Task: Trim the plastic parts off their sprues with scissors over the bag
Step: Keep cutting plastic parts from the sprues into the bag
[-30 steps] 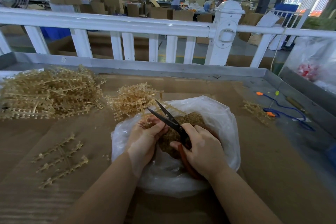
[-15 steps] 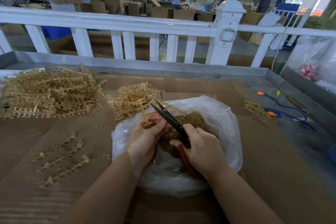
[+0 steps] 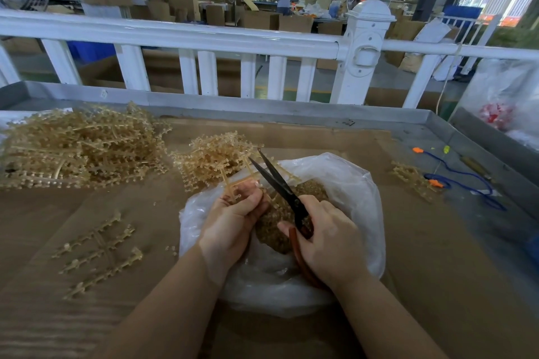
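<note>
A clear plastic bag point(image 3: 353, 198) lies open on the cardboard, part-filled with small tan trimmed parts point(image 3: 277, 230). Over it my left hand point(image 3: 233, 218) grips a tan plastic sprue point(image 3: 239, 183) that sticks up and away from me. My right hand point(image 3: 326, 239) holds black scissors point(image 3: 277, 181) by their red-brown handles. The blades are slightly apart and point up-left, right beside the sprue.
Beyond the bag sit a big heap of tan sprues point(image 3: 78, 148) at the left and a smaller one point(image 3: 213, 154). Several bare sprues point(image 3: 99, 253) lie at the near left. A blue cord with orange ends point(image 3: 455, 175) is at the right. A white railing point(image 3: 262, 41) stands behind the table.
The scissor blades have closed from wide open to nearly together. My left hand has turned the sprue a little. Both hands stay over the bag.
</note>
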Available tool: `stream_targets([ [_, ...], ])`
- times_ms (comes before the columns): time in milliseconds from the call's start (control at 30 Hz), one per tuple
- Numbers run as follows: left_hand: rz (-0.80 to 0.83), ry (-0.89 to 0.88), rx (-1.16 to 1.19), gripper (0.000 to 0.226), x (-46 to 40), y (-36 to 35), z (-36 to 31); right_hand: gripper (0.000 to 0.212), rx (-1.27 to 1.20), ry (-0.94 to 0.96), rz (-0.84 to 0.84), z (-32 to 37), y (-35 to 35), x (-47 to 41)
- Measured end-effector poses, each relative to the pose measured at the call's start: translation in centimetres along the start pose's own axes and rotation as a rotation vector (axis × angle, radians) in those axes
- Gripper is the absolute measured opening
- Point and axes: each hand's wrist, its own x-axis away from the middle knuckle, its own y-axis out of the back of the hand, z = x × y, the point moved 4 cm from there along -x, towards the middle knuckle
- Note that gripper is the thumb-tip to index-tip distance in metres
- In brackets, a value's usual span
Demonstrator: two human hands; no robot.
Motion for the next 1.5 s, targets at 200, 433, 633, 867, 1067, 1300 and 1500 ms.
stream_targets([
  [200, 0.014, 0.003, -0.019, 0.040, -0.02, -0.05, 0.06, 0.049, 0.033, 0.015, 0.054, 0.23, -0.19, -0.11],
  [433, 0.009, 0.009, -0.077, 0.018, 0.27, -0.16, 0.09, 0.045, 0.050, 0.041, 0.097, 0.49, -0.15, -0.23],
  [633, -0.007, 0.010, -0.087, 0.020, 0.51, -0.40, -0.02, 0.044, 0.040, 0.062, 0.109, 0.70, -0.12, -0.38],
  [867, -0.031, 0.035, -0.105, 0.017, 0.37, -0.37, 0.22, 0.044, 0.006, 0.066, 0.101, 0.86, -0.09, -0.48],
  [1067, -0.006, 0.044, -0.074, 0.015, 0.25, -0.19, 0.27, 0.042, 0.006, 0.066, 0.086, 0.88, -0.15, -0.45],
  [1300, 0.032, 0.035, -0.069, 0.015, 0.19, -0.30, 0.26, 0.041, 0.011, 0.069, 0.048, 0.84, -0.12, -0.38],
  [1500, 0.087, 0.044, -0.063, 0.031, 0.33, -0.46, 0.17, 0.041, 0.007, 0.065, 0.046, 0.72, -0.23, -0.32],
])
